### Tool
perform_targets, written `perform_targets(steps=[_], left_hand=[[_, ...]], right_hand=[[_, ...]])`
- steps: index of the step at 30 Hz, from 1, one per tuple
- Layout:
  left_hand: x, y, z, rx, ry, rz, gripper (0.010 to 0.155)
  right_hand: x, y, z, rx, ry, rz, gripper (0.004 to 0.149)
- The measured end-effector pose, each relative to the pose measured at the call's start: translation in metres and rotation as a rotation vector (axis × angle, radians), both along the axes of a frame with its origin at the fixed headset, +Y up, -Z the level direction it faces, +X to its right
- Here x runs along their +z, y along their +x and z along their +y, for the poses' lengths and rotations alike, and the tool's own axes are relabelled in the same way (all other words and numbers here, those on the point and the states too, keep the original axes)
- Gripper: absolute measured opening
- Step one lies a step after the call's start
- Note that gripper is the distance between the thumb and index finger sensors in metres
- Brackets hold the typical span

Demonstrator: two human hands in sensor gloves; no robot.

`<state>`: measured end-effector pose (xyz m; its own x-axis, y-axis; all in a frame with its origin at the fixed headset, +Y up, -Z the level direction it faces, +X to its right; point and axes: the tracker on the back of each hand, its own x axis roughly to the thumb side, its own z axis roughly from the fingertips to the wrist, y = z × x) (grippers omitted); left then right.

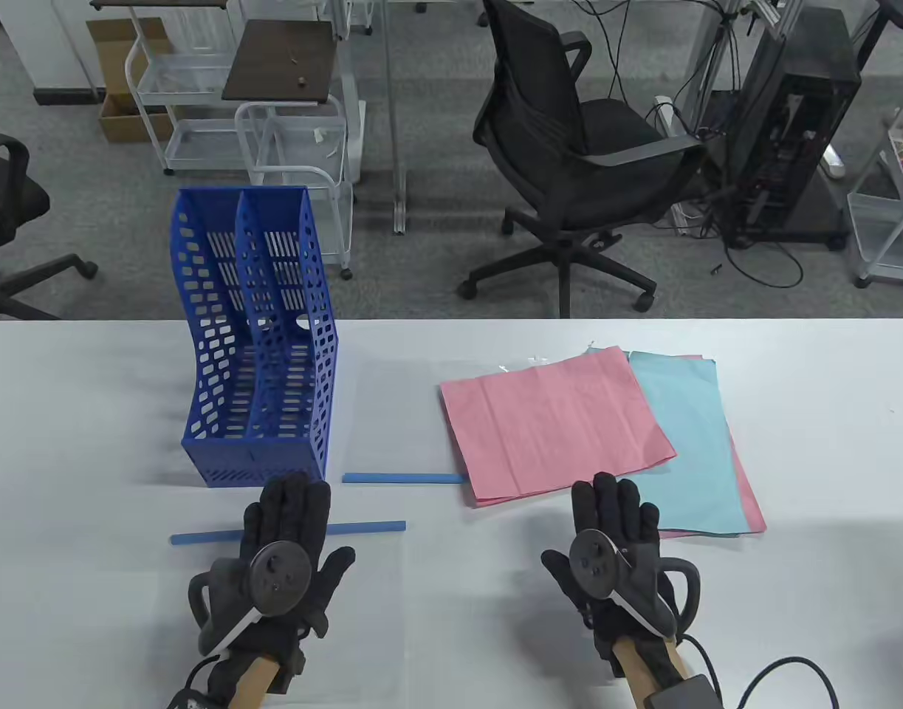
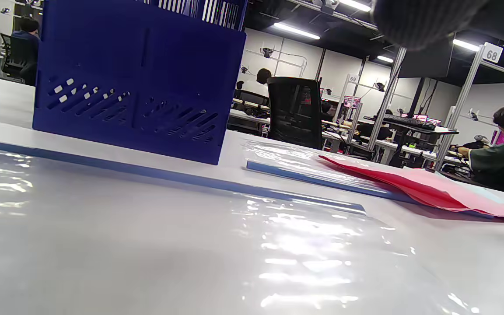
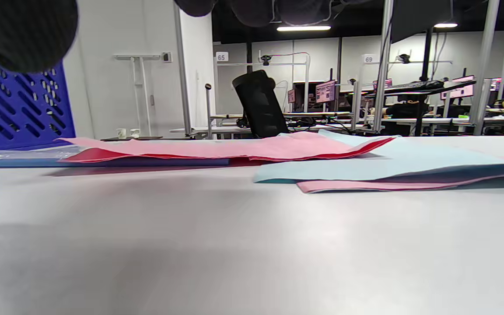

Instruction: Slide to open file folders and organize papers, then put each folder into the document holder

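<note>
A blue perforated document holder [image 1: 263, 347] [image 2: 134, 83] stands upright at the table's left, both slots empty. Two clear folders with blue slide bars lie flat: the near one [image 1: 289, 591] [image 2: 190, 245] has its bar [image 1: 362, 528] under my left hand [image 1: 292, 509], and the far one [image 1: 399, 413] has its bar [image 1: 403, 478] beside the papers. Pink sheets [image 1: 554, 421] [image 3: 234, 148] overlap light blue sheets [image 1: 691, 443] [image 3: 387, 164] at the right. My left hand lies flat and open on the near folder. My right hand [image 1: 613, 509] lies flat and open, fingertips at the papers' near edge.
The white table [image 1: 828, 480] ends at its far edge, with office chairs [image 1: 577, 170], wire carts and a computer rack on the floor beyond it. In the wrist views, people sit at desks in the background.
</note>
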<state>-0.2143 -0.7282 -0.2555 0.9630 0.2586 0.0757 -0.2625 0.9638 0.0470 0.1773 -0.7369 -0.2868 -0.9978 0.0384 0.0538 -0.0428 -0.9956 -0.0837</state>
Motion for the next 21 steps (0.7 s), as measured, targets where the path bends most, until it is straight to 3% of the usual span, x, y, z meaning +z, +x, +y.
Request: perform_targets(steps=[8, 14, 21], left_hand=[[-0.004, -0.005, -0.005, -0.012, -0.019, 0.034, 0.081], [-0.007, -0.013, -0.008, -0.041, 0.035, 0.11, 0.072], [-0.017, -0.017, -0.016, -0.088, -0.006, 0.138, 0.063]], right_hand=[[0.005, -0.015, -0.003, 0.011, -0.023, 0.048, 0.094], [0.005, -0.02, -0.006, 0.027, -0.045, 0.06, 0.092], [0.004, -0.018, -0.007, 0.027, -0.063, 0.06, 0.091]])
